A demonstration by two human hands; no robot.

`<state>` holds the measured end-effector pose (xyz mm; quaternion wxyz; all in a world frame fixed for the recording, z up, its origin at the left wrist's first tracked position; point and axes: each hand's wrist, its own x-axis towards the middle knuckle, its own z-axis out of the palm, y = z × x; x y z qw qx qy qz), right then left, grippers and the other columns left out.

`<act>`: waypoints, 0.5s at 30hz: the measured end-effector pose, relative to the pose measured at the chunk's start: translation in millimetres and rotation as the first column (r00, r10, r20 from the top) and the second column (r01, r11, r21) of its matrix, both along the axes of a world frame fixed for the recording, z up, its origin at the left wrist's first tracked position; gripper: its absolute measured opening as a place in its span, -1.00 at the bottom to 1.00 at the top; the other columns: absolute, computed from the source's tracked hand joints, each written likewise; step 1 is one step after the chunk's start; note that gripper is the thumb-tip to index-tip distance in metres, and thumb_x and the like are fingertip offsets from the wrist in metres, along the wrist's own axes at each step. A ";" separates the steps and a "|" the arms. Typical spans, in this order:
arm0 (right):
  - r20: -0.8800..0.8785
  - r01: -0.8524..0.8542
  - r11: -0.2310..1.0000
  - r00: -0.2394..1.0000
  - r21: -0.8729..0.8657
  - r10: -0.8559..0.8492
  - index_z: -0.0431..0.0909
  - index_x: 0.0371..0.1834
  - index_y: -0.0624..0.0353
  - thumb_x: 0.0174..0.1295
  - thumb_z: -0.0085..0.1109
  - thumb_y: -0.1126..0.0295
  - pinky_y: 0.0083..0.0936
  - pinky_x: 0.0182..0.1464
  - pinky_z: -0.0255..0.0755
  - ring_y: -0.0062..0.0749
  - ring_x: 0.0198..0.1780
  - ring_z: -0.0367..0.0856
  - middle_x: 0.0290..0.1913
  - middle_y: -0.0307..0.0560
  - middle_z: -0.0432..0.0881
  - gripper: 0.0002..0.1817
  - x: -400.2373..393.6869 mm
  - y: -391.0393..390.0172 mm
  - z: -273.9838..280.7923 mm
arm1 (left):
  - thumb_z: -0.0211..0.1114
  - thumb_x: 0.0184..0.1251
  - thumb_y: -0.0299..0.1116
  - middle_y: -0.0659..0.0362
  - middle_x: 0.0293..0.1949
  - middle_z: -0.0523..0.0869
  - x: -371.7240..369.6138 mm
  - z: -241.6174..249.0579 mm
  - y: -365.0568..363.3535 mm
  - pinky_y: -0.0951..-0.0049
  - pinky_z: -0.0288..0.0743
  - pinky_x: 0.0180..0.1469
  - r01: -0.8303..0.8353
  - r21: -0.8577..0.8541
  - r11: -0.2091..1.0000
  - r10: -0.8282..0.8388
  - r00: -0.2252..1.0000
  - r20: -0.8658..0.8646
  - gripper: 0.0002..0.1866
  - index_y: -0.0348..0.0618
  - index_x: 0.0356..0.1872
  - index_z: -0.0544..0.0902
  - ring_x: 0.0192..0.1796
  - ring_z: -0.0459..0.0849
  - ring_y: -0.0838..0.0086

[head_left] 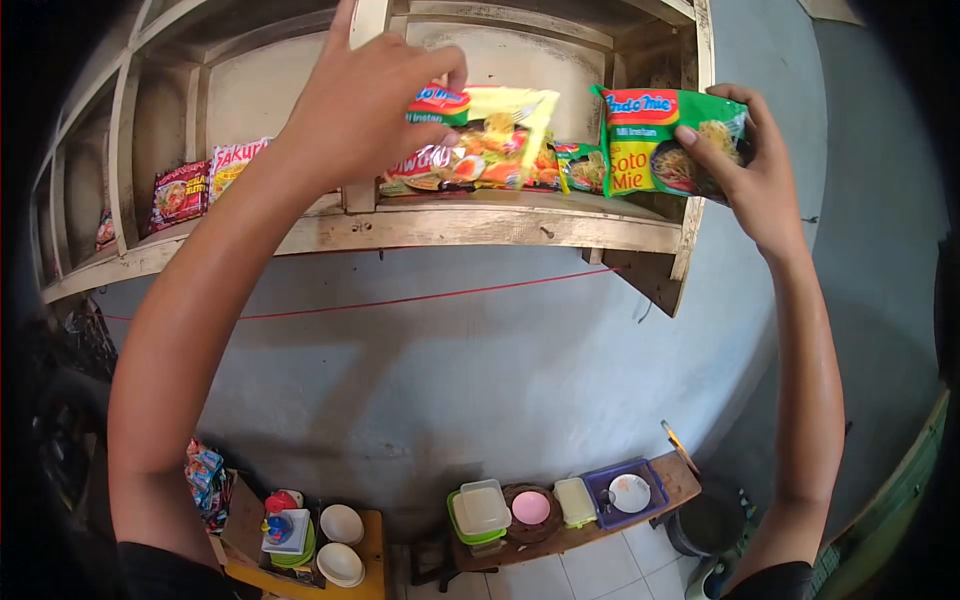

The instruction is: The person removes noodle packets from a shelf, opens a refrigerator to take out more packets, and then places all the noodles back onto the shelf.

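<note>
My right hand [752,165] grips a green instant noodle packet [635,150] marked Indomie and Soto Mie, thumb on its front, at the right end of the wooden shelf. My left hand [375,95] reaches across the middle upright, its fingers and thumb closed around the left end of a yellow and green instant noodle packet [505,125], slightly blurred. Behind it on the shelf lie a red noodle packet [420,168] and a small green packet [583,168], both partly covered.
Further left in the shelf stand a dark red packet [180,195] and a Sakura packet [238,165]. A red string [440,297] crosses the wall below the shelf [490,226]. Lower down, a bench holds a purple tray [655,497] and a pink bowl [530,508]; white bowls [341,525] sit left.
</note>
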<state>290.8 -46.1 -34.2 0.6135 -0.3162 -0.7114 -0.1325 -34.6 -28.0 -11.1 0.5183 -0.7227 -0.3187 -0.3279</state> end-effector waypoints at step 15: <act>0.200 0.072 0.996 0.976 0.051 -0.081 0.43 0.03 0.15 0.12 0.50 0.25 -0.29 -0.07 0.56 -0.16 -0.18 0.72 -0.21 0.08 0.72 -0.50 15.7 102.6 11.1 | 0.38 0.21 -0.27 0.15 -0.13 0.69 21.9 12.1 16.5 -0.19 -0.21 0.60 -0.425 -0.368 0.827 0.368 0.904 -0.215 -0.75 0.01 -0.16 0.51 0.12 0.65 0.19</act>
